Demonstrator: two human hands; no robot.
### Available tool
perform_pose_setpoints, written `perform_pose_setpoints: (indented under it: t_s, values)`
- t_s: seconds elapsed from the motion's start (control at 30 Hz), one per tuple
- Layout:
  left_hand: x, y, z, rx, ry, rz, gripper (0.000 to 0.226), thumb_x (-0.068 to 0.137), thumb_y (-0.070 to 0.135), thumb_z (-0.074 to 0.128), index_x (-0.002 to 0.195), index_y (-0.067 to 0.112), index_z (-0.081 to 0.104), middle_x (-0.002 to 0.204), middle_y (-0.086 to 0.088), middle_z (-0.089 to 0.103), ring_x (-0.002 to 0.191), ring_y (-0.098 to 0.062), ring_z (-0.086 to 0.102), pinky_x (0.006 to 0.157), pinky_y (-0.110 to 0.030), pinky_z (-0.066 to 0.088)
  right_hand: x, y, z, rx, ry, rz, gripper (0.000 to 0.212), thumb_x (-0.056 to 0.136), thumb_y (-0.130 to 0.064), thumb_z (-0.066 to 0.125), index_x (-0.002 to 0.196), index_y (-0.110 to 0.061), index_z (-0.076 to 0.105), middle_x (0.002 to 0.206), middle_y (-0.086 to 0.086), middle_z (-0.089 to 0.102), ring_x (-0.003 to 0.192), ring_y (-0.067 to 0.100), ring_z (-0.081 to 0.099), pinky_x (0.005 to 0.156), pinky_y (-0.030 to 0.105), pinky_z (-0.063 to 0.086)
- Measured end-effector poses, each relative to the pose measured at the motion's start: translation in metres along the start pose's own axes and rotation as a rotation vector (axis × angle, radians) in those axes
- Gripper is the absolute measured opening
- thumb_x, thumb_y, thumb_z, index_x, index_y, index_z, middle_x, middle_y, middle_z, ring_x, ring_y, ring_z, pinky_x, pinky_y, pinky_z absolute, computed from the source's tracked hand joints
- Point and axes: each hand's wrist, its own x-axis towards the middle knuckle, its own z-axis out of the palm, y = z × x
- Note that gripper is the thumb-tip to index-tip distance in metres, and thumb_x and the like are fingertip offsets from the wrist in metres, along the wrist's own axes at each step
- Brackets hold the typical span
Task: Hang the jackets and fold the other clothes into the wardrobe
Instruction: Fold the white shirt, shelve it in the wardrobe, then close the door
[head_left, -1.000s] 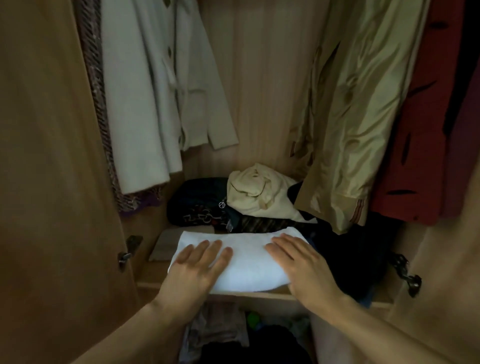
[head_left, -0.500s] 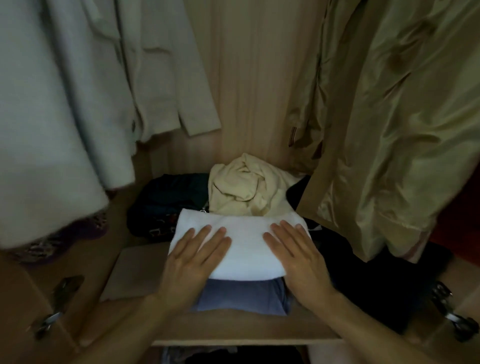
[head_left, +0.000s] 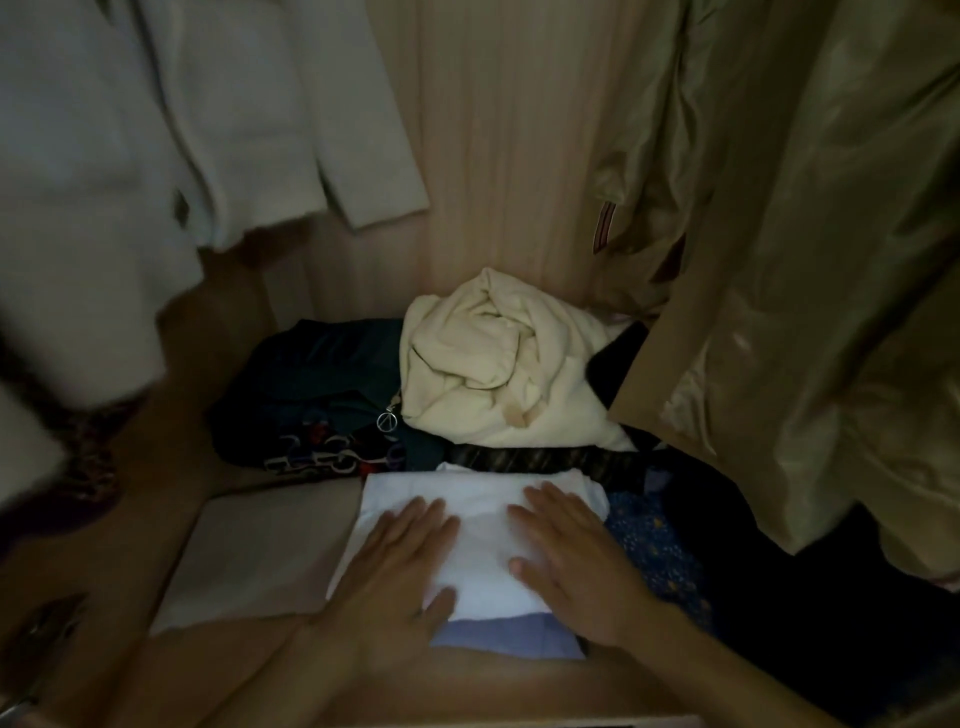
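A folded white garment (head_left: 480, 512) lies on the wardrobe shelf (head_left: 493, 686), stacked on a folded blue garment (head_left: 511, 636). My left hand (head_left: 397, 582) presses flat on its left half. On the right half, my right hand (head_left: 579, 566) presses with fingers straight. A white jacket (head_left: 156, 130) hangs at the upper left, and a shiny olive jacket (head_left: 810, 270) hangs at the right.
Behind the white garment sit a crumpled cream garment (head_left: 498, 364), a dark patterned garment (head_left: 311, 405) and a striped dark piece (head_left: 545, 460). A blue dotted cloth (head_left: 654, 545) and dark clothes fill the shelf's right side. A flat pale folded item (head_left: 260, 551) lies at the left.
The view has moved closer and lower into the wardrobe. The white garment has been pushed deeper onto the shelf over the blue one, with both hands still flat on it.
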Motion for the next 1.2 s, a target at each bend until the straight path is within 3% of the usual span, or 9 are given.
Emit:
perform_pose_setpoints:
  t_s: [0.17,0.4,0.6,0.73,0.8,0.9,1.0,1.07,1.2]
  values:
    - [0.025,0.017,0.008,-0.064,0.191,-0.128,0.075,0.091,0.075,0.005,0.155,0.039,-0.008,0.162,0.01,-0.025,0.149,-0.013,-0.027,0.121,-0.051,-0.012,0.015,-0.017,0.022,0.076,0.145,0.141,0.066,0.095,-0.071,0.014,0.151,-0.035,0.007,0.161,-0.004,-0.002,0.151,0.019,-0.004,0.123,0.038,-0.007]
    - [0.042,0.002,0.049,-0.142,0.202,-0.249,0.073,0.087,0.084,0.007,0.151,0.053,-0.011,0.163,0.019,-0.018,0.152,-0.011,-0.016,0.12,-0.058,-0.007,0.017,-0.008,0.052,0.131,0.295,0.156,0.061,0.1,-0.06,0.028,0.151,-0.028,0.034,0.162,0.003,0.022,0.151,0.026,0.016,0.121,0.049,0.014]
    - [0.051,-0.004,0.044,-0.174,0.129,-0.277,0.076,0.08,0.089,0.001,0.147,0.057,-0.015,0.16,0.023,-0.024,0.151,-0.009,-0.017,0.119,-0.051,-0.014,0.022,-0.005,0.048,0.132,0.208,0.161,0.059,0.1,-0.059,0.028,0.15,-0.027,0.031,0.161,0.006,0.023,0.149,0.031,0.019,0.119,0.049,0.015]
    - [0.044,0.004,0.023,-0.168,-0.001,-0.284,0.085,0.076,0.087,-0.001,0.151,0.049,-0.014,0.159,0.017,-0.026,0.151,-0.013,-0.017,0.119,-0.056,-0.014,0.02,-0.009,0.036,0.027,0.057,0.207,0.062,0.102,-0.057,0.028,0.153,-0.032,0.003,0.159,-0.002,-0.015,0.152,0.025,-0.009,0.123,0.037,-0.01]
    - [0.035,0.006,0.015,-0.148,-0.037,-0.273,0.083,0.082,0.083,0.004,0.154,0.045,-0.009,0.16,0.014,-0.025,0.151,-0.014,-0.018,0.118,-0.058,-0.013,0.016,-0.015,0.024,0.021,0.016,0.203,0.065,0.103,-0.054,0.028,0.156,-0.029,0.002,0.16,-0.001,-0.017,0.152,0.023,-0.012,0.12,0.032,-0.014]
    - [0.013,0.012,0.008,-0.085,0.005,-0.228,0.074,0.091,0.075,0.004,0.156,0.042,-0.003,0.164,0.011,-0.018,0.151,-0.012,-0.019,0.119,-0.058,-0.01,-0.002,-0.025,0.005,0.034,0.042,0.191,0.065,0.103,-0.052,0.032,0.158,-0.025,0.009,0.164,0.002,-0.009,0.153,0.022,-0.007,0.121,0.03,-0.007]
    - [-0.01,0.016,0.009,-0.049,0.123,-0.199,0.095,0.076,0.076,-0.025,0.157,0.04,0.008,0.167,0.008,-0.002,0.152,-0.013,-0.011,0.121,-0.053,-0.004,-0.028,-0.034,-0.002,0.024,0.102,0.228,0.063,0.102,-0.05,0.037,0.157,-0.022,0.02,0.164,0.002,-0.008,0.153,0.022,-0.004,0.123,0.031,0.003]
    - [-0.023,0.02,0.01,-0.095,0.19,-0.196,0.099,0.074,0.077,-0.028,0.156,0.041,0.014,0.166,0.011,0.006,0.153,-0.011,-0.008,0.118,-0.047,-0.012,-0.047,-0.037,-0.006,-0.005,0.095,0.277,0.063,0.102,-0.05,0.039,0.156,-0.023,0.022,0.165,0.002,-0.007,0.153,0.022,-0.003,0.123,0.033,0.009]
    - [-0.046,0.037,0.007,-0.128,0.178,-0.225,0.095,0.072,0.078,-0.029,0.155,0.048,0.005,0.165,0.017,0.003,0.152,-0.009,-0.007,0.119,-0.056,-0.006,-0.079,-0.042,-0.019,-0.14,0.048,0.328,0.065,0.099,-0.052,0.038,0.156,-0.024,0.022,0.166,0.004,-0.003,0.153,0.025,-0.002,0.122,0.039,0.013]
